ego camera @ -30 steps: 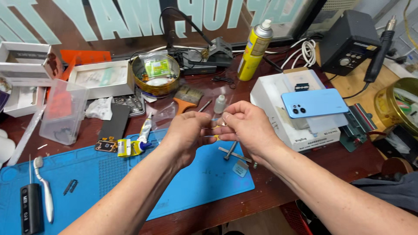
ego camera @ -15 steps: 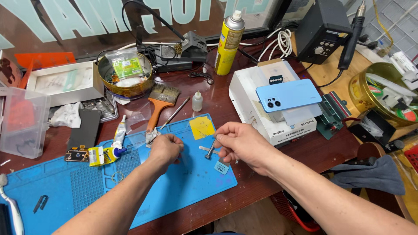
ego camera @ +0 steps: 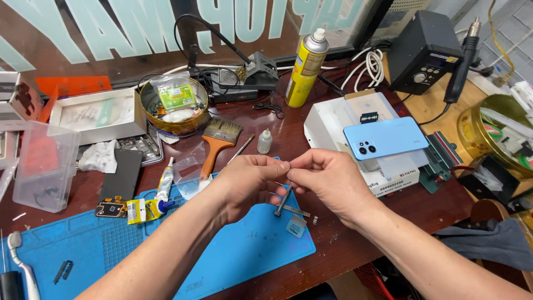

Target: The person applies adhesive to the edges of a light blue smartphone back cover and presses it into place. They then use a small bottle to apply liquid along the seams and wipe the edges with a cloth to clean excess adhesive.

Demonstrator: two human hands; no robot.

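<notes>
Pinching with both hands: our left hand [ego camera: 250, 178] and right hand [ego camera: 327, 180] meet fingertip to fingertip on something too small to identify, held above the blue mat [ego camera: 222, 261]. Tweezers [ego camera: 284, 201] lie on the mat just below. Behind: yellow spray can [ego camera: 306, 69], white box [ego camera: 97, 114], round tin [ego camera: 175, 108] with a green-labelled bag. Brush [ego camera: 216, 141] lies left; blue phone [ego camera: 386, 138] rests on a white box to our right.
</notes>
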